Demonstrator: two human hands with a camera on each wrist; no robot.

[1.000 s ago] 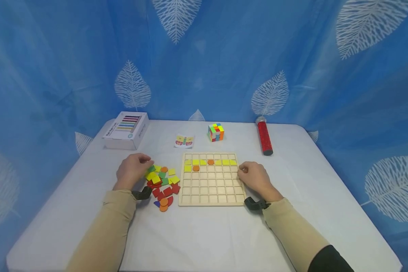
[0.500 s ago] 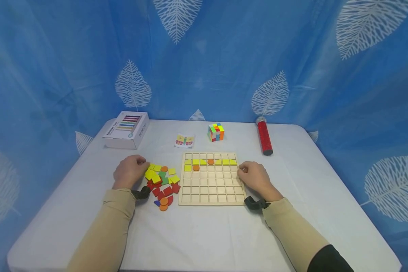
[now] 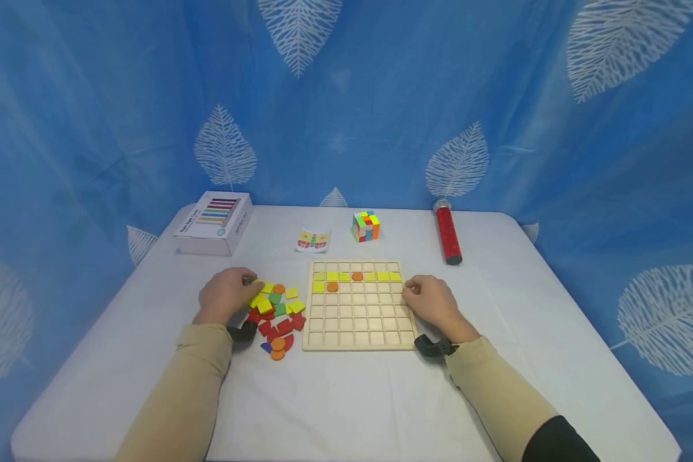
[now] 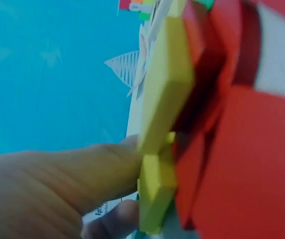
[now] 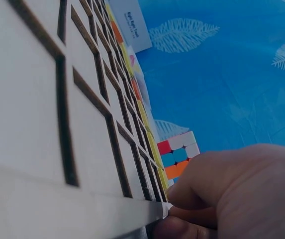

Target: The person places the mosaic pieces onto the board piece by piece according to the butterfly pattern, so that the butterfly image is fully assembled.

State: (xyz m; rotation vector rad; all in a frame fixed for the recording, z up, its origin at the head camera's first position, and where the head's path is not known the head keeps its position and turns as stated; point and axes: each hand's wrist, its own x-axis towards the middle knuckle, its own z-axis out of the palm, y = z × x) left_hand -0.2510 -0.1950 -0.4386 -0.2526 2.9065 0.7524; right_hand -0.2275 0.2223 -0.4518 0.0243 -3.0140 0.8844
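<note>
My left hand [image 3: 225, 295] is at the upper left of a pile of coloured tiles, thumb and finger pinching a yellow square tile [image 4: 157, 194]. Other yellow tiles [image 3: 264, 306], green tiles [image 3: 280, 310], red tiles [image 3: 285, 326] and orange discs [image 3: 278, 344] lie loose there. To the right is a wooden grid board [image 3: 360, 324]. Yellow tiles and an orange disc [image 3: 357, 276] fill its second row; a yellow tile [image 3: 318, 287] and an orange disc [image 3: 332, 287] start the row below. At its right edge, my right hand [image 3: 436, 305] holds the frame between thumb and fingers.
Behind the board lie a butterfly picture card [image 3: 312, 240] and a puzzle cube [image 3: 366, 226]. A white box [image 3: 215, 223] stands at the back left, and a red glittery cylinder [image 3: 448, 234] lies at the back right. Blue leaf-patterned cloth hangs behind the white table [image 3: 335, 410].
My left hand drew back slightly left, then came forward onto the yellow tiles. The green tile near its fingertips a second ago is out of sight. My right hand stays on the board.
</note>
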